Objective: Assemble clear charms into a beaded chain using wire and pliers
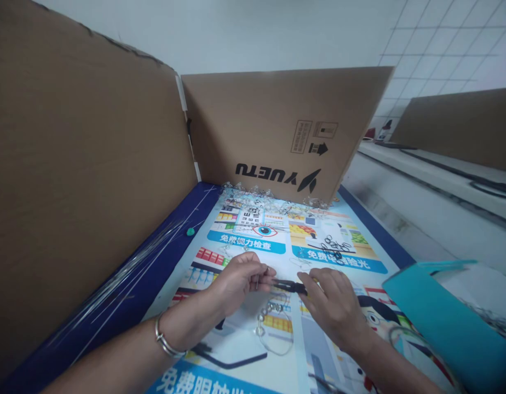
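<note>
My left hand (240, 279), with a metal bangle on its wrist, is closed in a pinch on a small piece of thin wire (258, 282). My right hand (333, 306) is wrapped round dark-jawed pliers (289, 285). The pliers' tips point left and reach the fingertips of my left hand; whether they grip the wire is too small to tell. Below the two hands a loop of thin wire (286, 350) with small round shiny parts along its upper left lies on the printed sheet (253, 312).
Cardboard panels (277, 126) wall the left and back. Long loose wires (121, 284) lie along the left. Small shiny wire pieces (269, 200) line the back, with black wire pieces (333, 249) nearer. A turquoise box (446, 323) holding wire pieces stands at right. A small green item (190, 232) sits left.
</note>
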Demonstrator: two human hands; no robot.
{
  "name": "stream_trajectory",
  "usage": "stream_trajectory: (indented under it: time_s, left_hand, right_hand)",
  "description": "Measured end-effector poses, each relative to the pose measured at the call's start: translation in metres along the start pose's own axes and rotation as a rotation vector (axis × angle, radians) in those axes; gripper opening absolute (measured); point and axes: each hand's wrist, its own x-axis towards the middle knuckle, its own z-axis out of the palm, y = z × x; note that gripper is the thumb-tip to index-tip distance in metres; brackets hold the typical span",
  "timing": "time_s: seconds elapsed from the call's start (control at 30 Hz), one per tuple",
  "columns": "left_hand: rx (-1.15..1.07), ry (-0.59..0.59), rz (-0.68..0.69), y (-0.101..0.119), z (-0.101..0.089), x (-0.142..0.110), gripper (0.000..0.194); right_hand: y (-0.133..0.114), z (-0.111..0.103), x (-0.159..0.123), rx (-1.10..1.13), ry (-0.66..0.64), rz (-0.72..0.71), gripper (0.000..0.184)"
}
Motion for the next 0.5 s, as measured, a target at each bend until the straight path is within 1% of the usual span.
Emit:
stream_trajectory:
  time_s: [0.23,0.5]
  left_hand:
    - [-0.031,0.03,0.008,-0.004,-0.0017,0.0018,0.018]
    - [-0.029,0.042,-0.015,-0.0056,-0.0039,0.0041,0.017]
  right_hand:
    - [0.0001,-0.0023,0.0001,0.002,0.013,-0.033,0.018]
    - [-0.0016,-0.0052,0.0,-0.012,0.027,-0.065,0.017]
